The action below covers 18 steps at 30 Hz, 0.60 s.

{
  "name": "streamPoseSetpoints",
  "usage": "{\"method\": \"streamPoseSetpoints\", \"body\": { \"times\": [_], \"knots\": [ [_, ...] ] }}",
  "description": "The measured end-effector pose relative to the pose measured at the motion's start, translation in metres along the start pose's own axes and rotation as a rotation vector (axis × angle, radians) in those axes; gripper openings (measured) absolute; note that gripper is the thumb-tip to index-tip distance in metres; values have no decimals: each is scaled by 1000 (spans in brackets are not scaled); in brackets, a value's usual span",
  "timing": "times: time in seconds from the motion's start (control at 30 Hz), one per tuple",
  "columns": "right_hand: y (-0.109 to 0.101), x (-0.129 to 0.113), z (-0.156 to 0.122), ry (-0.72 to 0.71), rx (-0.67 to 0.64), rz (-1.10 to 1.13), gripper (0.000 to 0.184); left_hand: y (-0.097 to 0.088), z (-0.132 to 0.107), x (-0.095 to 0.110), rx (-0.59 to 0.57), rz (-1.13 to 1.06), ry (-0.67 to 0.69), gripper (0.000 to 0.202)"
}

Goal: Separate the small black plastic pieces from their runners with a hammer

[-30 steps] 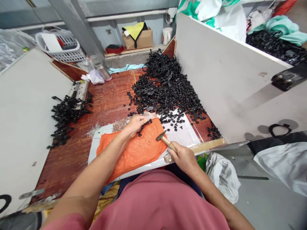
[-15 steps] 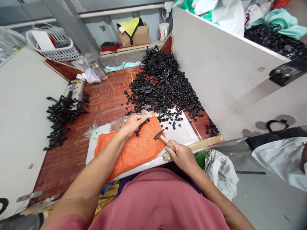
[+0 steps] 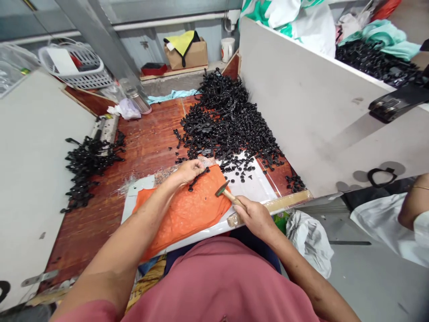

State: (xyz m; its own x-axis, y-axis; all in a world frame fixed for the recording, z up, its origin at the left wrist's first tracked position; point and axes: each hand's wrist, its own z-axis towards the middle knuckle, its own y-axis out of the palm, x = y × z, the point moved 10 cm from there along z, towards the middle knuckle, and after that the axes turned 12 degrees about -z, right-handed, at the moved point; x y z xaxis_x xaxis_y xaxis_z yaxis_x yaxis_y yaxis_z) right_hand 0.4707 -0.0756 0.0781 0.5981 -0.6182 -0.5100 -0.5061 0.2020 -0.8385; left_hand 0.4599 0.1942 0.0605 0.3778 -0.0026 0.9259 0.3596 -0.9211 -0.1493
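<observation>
Over the upper edge of a folded orange cloth (image 3: 187, 210), my left hand (image 3: 190, 171) pinches a small black strip-like part with round knobs at its ends (image 3: 197, 178). The fingertips hide some of that part. My right hand (image 3: 255, 215) is wrapped around the wooden handle of a small hammer (image 3: 224, 189). The hammer's dark head is over the right side of the cloth, a short way to the right of the black part. Whether the head touches the cloth I cannot tell. The cloth lies on a white board (image 3: 258, 176).
A large heap of black parts (image 3: 228, 116) spreads behind the cloth, and a smaller pile (image 3: 89, 170) lies left. Pale partitions (image 3: 301, 103) flank the reddish table (image 3: 147, 134). A basket (image 3: 75, 67), box (image 3: 187, 53) and mug (image 3: 228, 49) stand behind. Another person's arm (image 3: 414, 201) shows at right.
The black part in my left hand has shifted slightly, its lower end moving a little left. My right hand and the hammer stay nearly still. More of the other person's arm shows at right.
</observation>
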Motion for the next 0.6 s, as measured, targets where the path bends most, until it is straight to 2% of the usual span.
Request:
{"method": "streamPoseSetpoints", "body": {
  "times": [0.17,0.33,0.47,0.6],
  "knots": [
    [-31,-9,17,-36,87,-6,42,0,0,6,-3,22,48,39],
    [-56,-24,48,-53,184,-116,42,0,-6,10,-8,-107,38,47],
    [-59,-24,64,-35,221,-101,41,2,-18,17,-54,-196,49,51],
    [-52,-13,56,-12,208,-24,36,0,-21,20,-34,-65,114,41]
  ]
}}
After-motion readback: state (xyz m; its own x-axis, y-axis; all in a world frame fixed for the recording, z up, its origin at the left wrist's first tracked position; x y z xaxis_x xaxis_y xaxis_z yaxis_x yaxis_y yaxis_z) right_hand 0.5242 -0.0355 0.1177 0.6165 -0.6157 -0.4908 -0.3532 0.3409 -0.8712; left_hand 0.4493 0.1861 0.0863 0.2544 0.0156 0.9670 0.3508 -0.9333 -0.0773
